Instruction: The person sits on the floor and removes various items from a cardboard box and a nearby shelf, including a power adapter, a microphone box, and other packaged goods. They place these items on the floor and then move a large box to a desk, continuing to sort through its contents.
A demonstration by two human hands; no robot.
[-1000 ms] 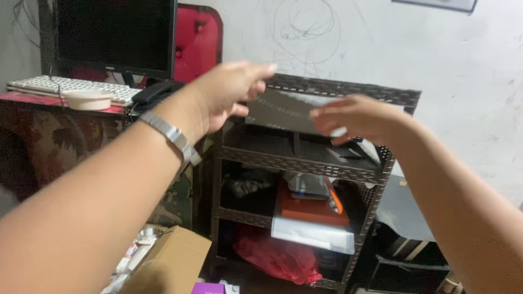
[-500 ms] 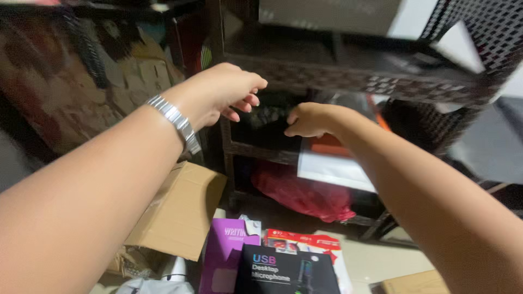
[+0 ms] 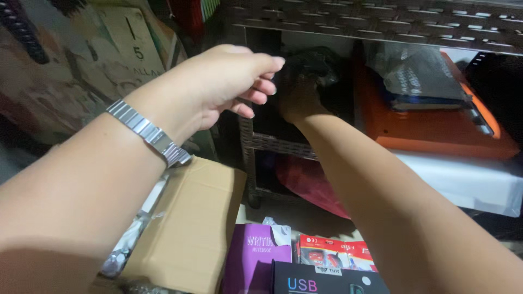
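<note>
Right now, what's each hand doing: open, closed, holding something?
Left hand: loosely curled, empty, by the shelf.
Right hand: inside the shelf, on a dark bundle; grip cannot be told.

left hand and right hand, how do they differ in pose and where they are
The left hand hovers in front of the dark woven shelf unit, fingers loosely curled and holding nothing, while the right hand reaches inside the shelf, onto a crumpled black item. The left wrist carries a silver metal watch band; the right wrist is bare. The left hand is brightly lit; the right sits in shadow. Both arms are bare and stretched forward.
</note>
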